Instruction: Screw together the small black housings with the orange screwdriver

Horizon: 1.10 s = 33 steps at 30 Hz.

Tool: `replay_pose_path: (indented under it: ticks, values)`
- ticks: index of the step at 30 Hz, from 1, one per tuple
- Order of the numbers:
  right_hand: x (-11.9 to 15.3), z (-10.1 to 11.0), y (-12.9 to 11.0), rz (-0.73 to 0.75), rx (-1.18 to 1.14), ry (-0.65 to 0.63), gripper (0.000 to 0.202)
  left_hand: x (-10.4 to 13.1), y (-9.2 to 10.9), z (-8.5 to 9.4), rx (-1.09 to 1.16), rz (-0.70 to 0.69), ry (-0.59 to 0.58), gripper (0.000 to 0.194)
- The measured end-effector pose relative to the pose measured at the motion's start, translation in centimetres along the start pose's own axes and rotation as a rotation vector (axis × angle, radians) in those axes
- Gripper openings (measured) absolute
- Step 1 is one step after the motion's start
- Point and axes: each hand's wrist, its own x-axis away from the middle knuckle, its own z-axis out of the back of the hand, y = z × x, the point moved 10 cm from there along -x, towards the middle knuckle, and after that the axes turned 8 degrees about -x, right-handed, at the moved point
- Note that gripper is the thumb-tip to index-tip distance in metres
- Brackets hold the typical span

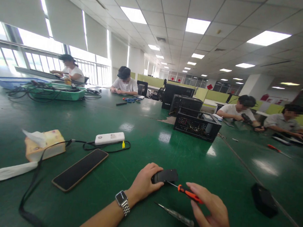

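1. Gripping a small black device (165, 175), the left hand (145, 183) reaches in from the lower middle with its fingers curled over the device's near end and the wrist bent slightly inward; a silver wristwatch (122, 200) sits on that forearm.
2. The right hand (211, 212) comes in from the lower right, palm turned partly up, pinching the orange handle of a screwdriver (188, 193) between thumb and fingertips; its thin shaft runs up and left to touch the black device.
3. The device is held just above the green surface (149, 138), at the near edge in front of the person, between the two hands.
4. A second screwdriver (177, 215) with a clear handle lies loose on the surface just below the hands, so two are close by; a third, red-handled one (277, 149) lies well apart at the right.
5. One black smartphone (80, 169) lies face up to the left, with one white power bank (109, 138) beyond it and a black cable (58, 147) looping between them.
6. One tissue pack (44, 144) sits further left, beside a strip of white paper (11, 172).
7. One small black box (263, 200) rests at the right.
8. One open black computer case (197, 122) stands mid-surface.
9. Two plastic baskets (60, 92) holding cables stand at the far left.
10. Four other people (124, 84) sit around the far edges of the surface.
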Motion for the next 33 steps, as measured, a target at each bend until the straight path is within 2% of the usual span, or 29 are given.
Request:
replay_pose_path:
  ticks: [6,11,17,21,26,30,33]
  values:
    - [-0.2,0.4,0.2,-0.018,0.008,0.05,0.027,0.0,0.2,0.0,-0.005,0.006,-0.004,0.039]
    - [-0.2,0.1,0.7,-0.071,-0.081,0.047,0.039,0.0,0.1,0.0,0.001,0.007,0.006,0.039]
    - [-0.5,-0.9,-1.1,0.001,-0.147,-0.012,0.049,0.0,0.2,-0.2,0.012,-0.015,-0.014,0.039]
    - [-1.2,-1.8,-2.6,0.051,-0.174,-0.066,0.046,0.0,0.7,-0.2,0.017,-0.037,-0.014,0.039]
    - [-1.4,-1.9,-3.5,0.068,-0.162,0.018,0.029,0.1,1.6,-0.6,-0.007,-0.086,-0.029,0.041]
    - [-1.0,-1.6,-3.0,0.061,-0.112,0.073,0.035,0.0,1.6,-0.8,-0.013,-0.072,-0.02,0.041]
    - [-2.0,-1.0,-2.3,0.034,-0.068,0.065,0.035,-0.2,1.2,-0.8,-0.007,-0.057,-0.01,0.04]
